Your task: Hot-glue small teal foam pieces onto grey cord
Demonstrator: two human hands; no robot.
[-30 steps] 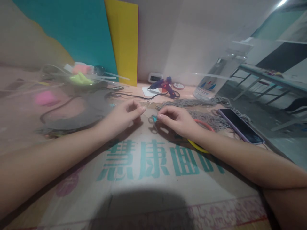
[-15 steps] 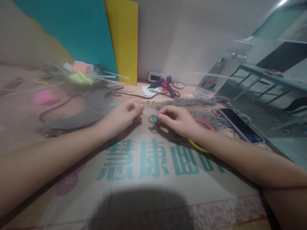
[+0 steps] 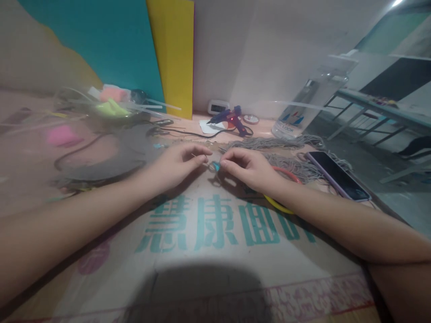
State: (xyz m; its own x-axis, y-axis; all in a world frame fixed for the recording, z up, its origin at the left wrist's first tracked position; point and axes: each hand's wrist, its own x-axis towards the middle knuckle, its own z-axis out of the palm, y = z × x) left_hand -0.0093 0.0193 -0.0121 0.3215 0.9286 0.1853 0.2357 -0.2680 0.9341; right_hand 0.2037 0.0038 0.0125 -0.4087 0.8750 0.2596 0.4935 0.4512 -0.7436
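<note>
My right hand pinches a small teal piece between thumb and fingertips. A thin loop sticks out from the left side of this piece; its material is too small to make out. Facing it, a short gap away, is my left hand, its index finger stretched out above the thumb. A thin pale strand shows by the left thumb and appears held there, though the fingers partly hide it. Both hands hover over a printed board with large green characters.
Behind the hands lie a blue glue gun with a red light, and a small white clock. Grey yarn, a phone, a clear bottle and red and yellow rings are at right. Coloured clay sits at left.
My left hand has shifted slightly right, and its index finger has straightened away from the thumb. The pale strand between the hands shows less. My right hand keeps its pinch almost unmoved.
</note>
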